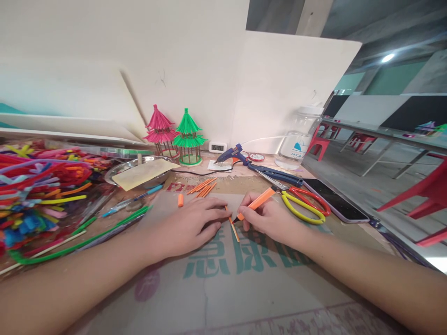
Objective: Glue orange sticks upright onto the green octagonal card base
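An orange marker [258,202] is gripped between the fingers of my right hand [268,218]. Its dark tip touches a thin wooden stick [235,230], which is orange in part and pale in part. My left hand [190,221] lies low on the work sheet, its fingertips holding the far part of that stick. The orange marker cap [180,200] stands beyond my left hand. Near it several orange sticks [203,187] lie in a loose group.
Pipe cleaners [45,186] heap up at left beside a metal bowl [115,176]. Behind are a pink pavilion model [159,128], a green pavilion model [188,135] and a glue gun [232,153]. Scissors [303,209], a phone [331,197] and a clear jar [295,144] lie right.
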Demonstrator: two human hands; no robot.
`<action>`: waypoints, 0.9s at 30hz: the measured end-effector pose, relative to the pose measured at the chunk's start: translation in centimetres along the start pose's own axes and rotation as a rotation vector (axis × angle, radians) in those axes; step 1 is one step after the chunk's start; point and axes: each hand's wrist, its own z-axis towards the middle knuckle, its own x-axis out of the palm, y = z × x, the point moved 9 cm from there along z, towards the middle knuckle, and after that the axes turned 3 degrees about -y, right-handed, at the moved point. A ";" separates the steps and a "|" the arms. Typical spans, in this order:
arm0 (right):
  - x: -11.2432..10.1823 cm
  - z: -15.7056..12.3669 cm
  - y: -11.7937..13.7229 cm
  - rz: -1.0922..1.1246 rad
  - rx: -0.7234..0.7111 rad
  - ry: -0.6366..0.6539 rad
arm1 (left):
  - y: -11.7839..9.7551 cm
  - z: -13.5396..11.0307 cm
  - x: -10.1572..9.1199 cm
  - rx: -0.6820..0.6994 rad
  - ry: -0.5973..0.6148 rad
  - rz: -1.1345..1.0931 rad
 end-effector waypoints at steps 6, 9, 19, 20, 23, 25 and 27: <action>0.1 0.0 0.1 -0.015 0.009 0.014 | -0.2 0.0 -0.1 0.028 -0.007 0.008; 0.4 -0.1 -0.1 0.001 0.031 0.063 | 0.0 -0.1 -0.1 0.031 -0.030 0.013; 0.5 -0.3 0.1 0.019 0.003 0.061 | -0.3 -0.2 -0.3 0.035 -0.038 0.007; 0.6 -0.4 0.1 0.023 0.009 0.080 | -0.3 -0.1 -0.3 0.037 -0.037 0.012; 0.8 -0.4 0.1 0.045 0.014 0.109 | -0.3 -0.1 -0.2 0.048 -0.038 0.027; 0.8 -0.3 0.0 0.053 0.015 0.104 | -0.2 -0.1 -0.1 0.047 -0.031 0.032; 0.7 -0.2 -0.1 0.043 0.013 0.091 | 0.0 0.0 0.0 0.037 -0.017 0.034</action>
